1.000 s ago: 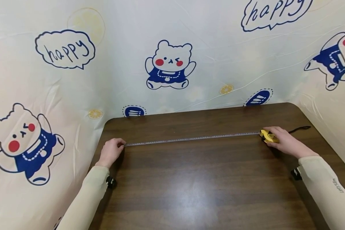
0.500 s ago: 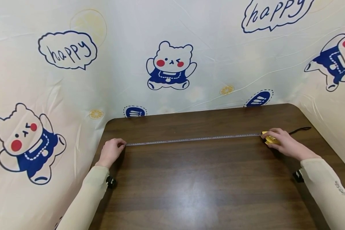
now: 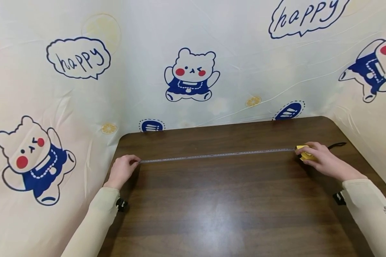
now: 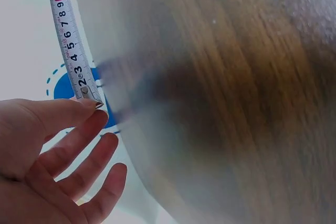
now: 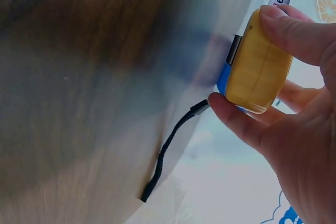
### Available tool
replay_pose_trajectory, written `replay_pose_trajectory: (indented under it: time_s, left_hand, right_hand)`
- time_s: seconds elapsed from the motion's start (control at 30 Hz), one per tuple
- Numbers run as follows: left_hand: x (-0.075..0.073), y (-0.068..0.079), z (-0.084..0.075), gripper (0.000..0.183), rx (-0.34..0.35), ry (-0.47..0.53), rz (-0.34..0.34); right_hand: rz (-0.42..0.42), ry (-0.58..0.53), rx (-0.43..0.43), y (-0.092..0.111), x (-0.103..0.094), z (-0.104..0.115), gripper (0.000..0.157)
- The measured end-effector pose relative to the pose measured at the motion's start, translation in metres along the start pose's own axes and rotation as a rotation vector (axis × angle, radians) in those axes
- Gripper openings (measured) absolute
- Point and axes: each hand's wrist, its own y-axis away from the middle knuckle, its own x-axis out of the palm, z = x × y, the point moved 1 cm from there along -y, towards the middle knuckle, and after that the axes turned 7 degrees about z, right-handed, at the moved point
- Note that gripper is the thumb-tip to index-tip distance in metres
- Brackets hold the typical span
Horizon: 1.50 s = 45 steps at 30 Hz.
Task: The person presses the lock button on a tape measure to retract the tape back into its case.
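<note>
Change noted: the right hand (image 3: 328,164) and the yellow tape case (image 5: 258,66) have shifted slightly further right along the surface (image 3: 212,200) over the last second. The left hand (image 3: 120,173) has held roughly the same position. The exposed tape blade (image 3: 217,155) accordingly appears a little longer than before; the head view itself has also moved slightly, so the amount is not certified. Judged from this, the blade is being paid out rather than wound in.

Condition of hands: the left hand is partly closed, thumb and forefinger pinching the blade's end, remaining fingers loosely bent. The right hand is curled about the case, thumb over one side and fingers under the other.

Location: the blade runs straight between both hands toward the far edge, and looks taut. Whether it touches the surface or runs just above cannot be determined. The black strap (image 5: 168,145) trails from the case. In my judgement, both ends are under control, and the left end serves as the anchor
</note>
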Motion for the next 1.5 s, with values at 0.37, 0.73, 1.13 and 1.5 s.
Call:
replay_pose_trajectory:
  time_s: [0.37,0.73,1.13,1.5]
  left_hand:
    - [-0.006,0.007,0.004,0.011,0.036,-0.003,-0.021]
    - [-0.012,0.017,0.003,0.009,0.069,-0.012,-0.004]
    - [-0.011,0.018,0.002,0.010,0.073,-0.036,0.002]
    - [-0.008,0.017,0.004,0.011,0.061,-0.035,0.008]
  right_hand:
    - [0.057,-0.009,0.063,0.008,-0.005,0.006,0.037]
    - [-0.018,0.054,-0.039,0.012,0.000,0.003,0.042]
    - [-0.006,-0.006,-0.056,0.010,0.002,0.008,0.041]
    - [0.056,-0.047,0.002,0.008,-0.002,0.015,0.072]
